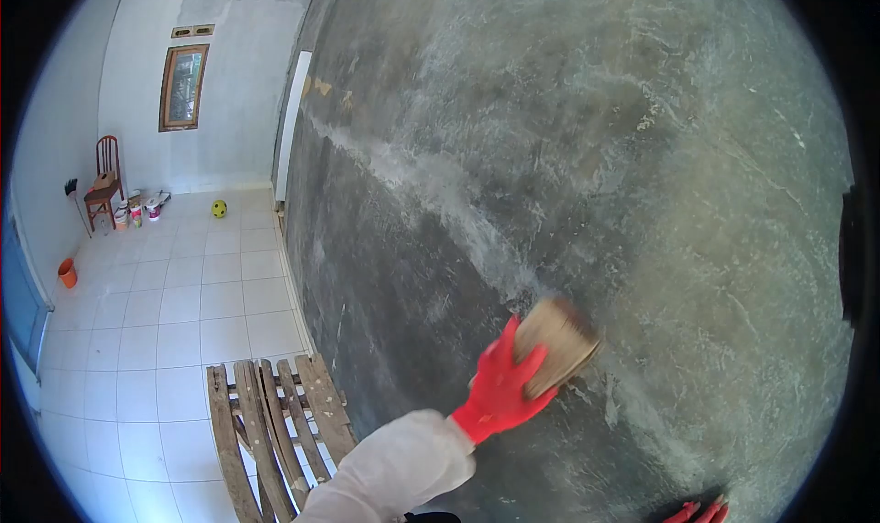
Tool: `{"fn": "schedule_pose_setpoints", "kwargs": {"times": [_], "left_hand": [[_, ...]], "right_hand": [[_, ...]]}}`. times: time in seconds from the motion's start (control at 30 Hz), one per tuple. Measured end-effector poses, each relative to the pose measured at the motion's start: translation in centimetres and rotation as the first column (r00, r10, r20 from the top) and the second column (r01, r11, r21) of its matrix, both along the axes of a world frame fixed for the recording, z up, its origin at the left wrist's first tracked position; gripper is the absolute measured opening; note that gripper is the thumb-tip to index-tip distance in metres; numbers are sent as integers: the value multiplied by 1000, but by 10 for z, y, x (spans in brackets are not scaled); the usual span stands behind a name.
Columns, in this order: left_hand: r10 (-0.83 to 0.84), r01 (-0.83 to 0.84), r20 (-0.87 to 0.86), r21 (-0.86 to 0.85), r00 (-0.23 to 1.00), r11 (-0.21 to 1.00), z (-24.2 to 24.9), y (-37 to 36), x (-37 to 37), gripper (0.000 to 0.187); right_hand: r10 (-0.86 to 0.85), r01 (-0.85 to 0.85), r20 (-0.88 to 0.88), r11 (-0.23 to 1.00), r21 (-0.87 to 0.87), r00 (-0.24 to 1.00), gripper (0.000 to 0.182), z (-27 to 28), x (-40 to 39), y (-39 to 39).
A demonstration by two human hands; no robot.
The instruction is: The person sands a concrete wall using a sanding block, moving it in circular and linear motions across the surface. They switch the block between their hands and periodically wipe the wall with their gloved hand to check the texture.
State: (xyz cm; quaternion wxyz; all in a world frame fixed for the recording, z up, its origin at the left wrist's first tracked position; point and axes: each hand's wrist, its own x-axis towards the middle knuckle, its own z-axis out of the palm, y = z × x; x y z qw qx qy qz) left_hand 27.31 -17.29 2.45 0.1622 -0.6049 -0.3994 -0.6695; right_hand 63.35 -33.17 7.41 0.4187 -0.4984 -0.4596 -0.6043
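Observation:
My left hand (500, 385), in a red glove below a white sleeve, grips a wide tan brush (557, 347) with its fingers spread around the near side. The brush is slightly blurred and lies against the grey plastered wall (458, 275), over a paler streak that runs diagonally across it. At the bottom right edge, only the red-gloved fingers of my right hand (704, 512) show. They are stretched out by the wall's surface; the rest of that hand is out of frame.
Below on the left stands a slatted wooden platform (266, 431) on the white tiled floor (137, 340). Farther off are an orange bucket (68, 273), a yellow ball (219, 209), a wooden chair (104, 184) and several paint containers (137, 213). A small window (183, 88) is in the far wall.

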Motion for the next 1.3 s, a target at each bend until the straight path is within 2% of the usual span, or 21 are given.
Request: {"fn": "schedule_pose_setpoints", "kwargs": {"times": [0.1, 0.13, 0.2, 0.27, 0.3, 0.4, 0.5, 0.57, 0.6, 0.7, 0.77, 0.87, 0.9, 0.93, 0.97, 1.0, 1.03, 1.1, 1.2, 1.23, 1.3], "left_hand": [[-74, 75, 18, -53, 997, 996, -137, -9, 12, 102], [-78, 79, 20, -57, 997, 995, -160, -12, 10, 102], [-49, 54, 32, -187, 998, 981, -186, -16, 10, 101], [-30, 30, 2, -118, 1000, 993, -136, -3, -3, 102], [-1, 0, -33, -43, 999, 999, -95, 7, -15, 102], [90, -89, 1, -29, 996, 996, 41, 24, -43, 100], [85, -86, 15, 36, 996, 996, 93, 36, -51, 99], [75, -75, 12, 47, 997, 996, 84, 36, -52, 99], [75, -74, -11, 44, 997, 996, 57, 34, -51, 99], [57, -57, 6, -20, 998, 998, -63, 26, -45, 98], [61, -29, 146, -214, 987, 976, -137, 13, -42, 86], [129, -111, 49, -264, 990, 958, -167, 13, -61, 90], [134, -116, 56, -258, 989, 959, -165, 27, -61, 90], [-94, 146, 223, -226, 970, 963, -143, 45, -69, 89], [-312, 390, 372, -154, 874, 908, -117, 63, -80, 89], [-102, 119, 173, -89, 980, 989, -66, 61, -89, 89], [139, -139, -8, 28, 990, 990, -5, 51, -95, 89], [100, -100, -22, 26, 995, 995, 60, 58, -105, 91], [58, -58, -7, 27, 998, 998, 74, 63, -111, 92], [59, -58, -10, 26, 998, 998, 61, 64, -113, 92], [118, -118, -6, -39, 993, 992, -5, 63, -114, 96]], "right_hand": [[-36, 36, 43, 999, -8, 998, 44, 0, -1, 1], [-40, 41, 45, 999, -12, 998, 44, -1, 0, 0], [-62, 64, 51, 998, -30, 997, 43, -1, 2, 0], [-63, 65, 67, 997, -27, 996, 42, -1, 3, 0], [-56, 58, 76, 998, -20, 996, 41, -2, 2, 2], [-51, 52, 70, 999, -7, 996, 42, -4, 4, 5], [-78, 77, 57, 997, 11, 995, 42, -1, -3, 4], [-83, 82, 52, 996, 17, 995, 42, 5, -11, 3], [-84, 83, 40, 996, 20, 996, 43, 7, -16, 4], [-115, 115, 29, 993, 12, 993, 44, 8, -21, 4], [-120, 119, 41, 993, 15, 992, 44, 6, -19, 6], [-144, 143, 58, 990, 8, 988, 44, 7, -19, 3], [-159, 159, 54, 987, 0, 986, 44, 8, -20, 4], [-148, 148, 54, 989, 6, 988, 44, 9, -20, 5], [-152, 152, 53, 988, 3, 987, 44, 8, -20, 5], [-160, 160, 53, 987, -3, 986, 44, 7, -20, 5], [-157, 157, 55, 988, -5, 986, 44, 7, -22, 7], [-189, 188, 66, 982, 20, 980, 44, 8, -23, 8], [-212, 209, 90, 977, 35, 973, 46, 7, -20, 10], [-226, 224, 92, 974, 37, 970, 46, 7, -21, 10], [-217, 214, 94, 976, 34, 972, 47, 7, -20, 12]]}}
